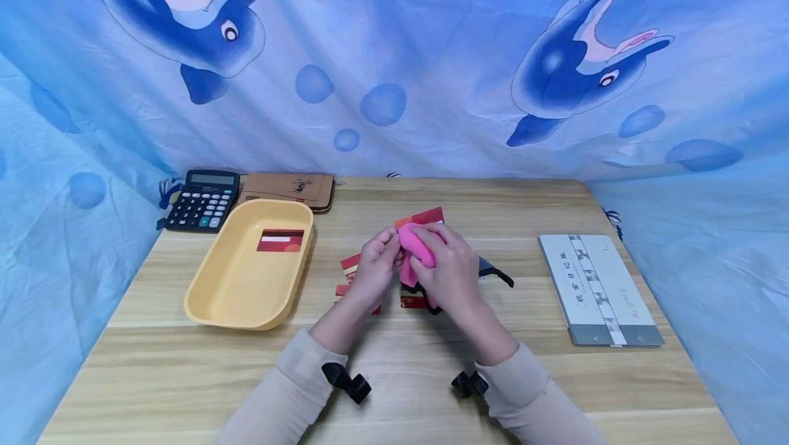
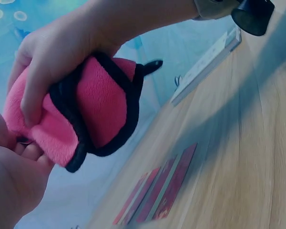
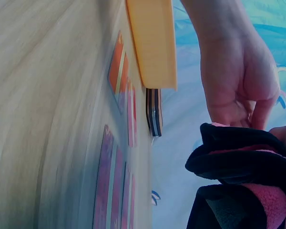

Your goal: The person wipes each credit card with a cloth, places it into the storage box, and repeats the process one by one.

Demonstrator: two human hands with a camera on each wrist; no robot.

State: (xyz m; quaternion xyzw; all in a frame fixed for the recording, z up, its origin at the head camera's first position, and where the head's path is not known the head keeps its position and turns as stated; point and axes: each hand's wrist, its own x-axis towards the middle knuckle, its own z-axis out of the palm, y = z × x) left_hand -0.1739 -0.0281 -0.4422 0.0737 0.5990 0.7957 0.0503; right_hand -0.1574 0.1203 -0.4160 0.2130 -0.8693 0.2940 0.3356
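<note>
My right hand (image 1: 445,263) grips a bunched pink cleaning cloth (image 1: 416,245) with black edging and a grey-blue reverse side. Close against it, my left hand (image 1: 377,260) curls its fingers, the thumb and fingertips pinching at the cloth's left end. In the left wrist view a small dark edge shows at those left fingertips; I cannot tell if it is trim or a separate item. Folds of the cloth (image 2: 107,102) hang from the right hand, above the table. Several red bank-style cards (image 1: 428,215) lie beneath and around the hands, partly covered by them.
To the left stands a yellow tray (image 1: 246,294) with a red card (image 1: 280,240) inside. Behind it are a black calculator (image 1: 203,200) and a brown wallet (image 1: 286,189). A grey-white notebook (image 1: 600,291) lies at the right. A blue dolphin-print curtain (image 1: 431,55) backs the table.
</note>
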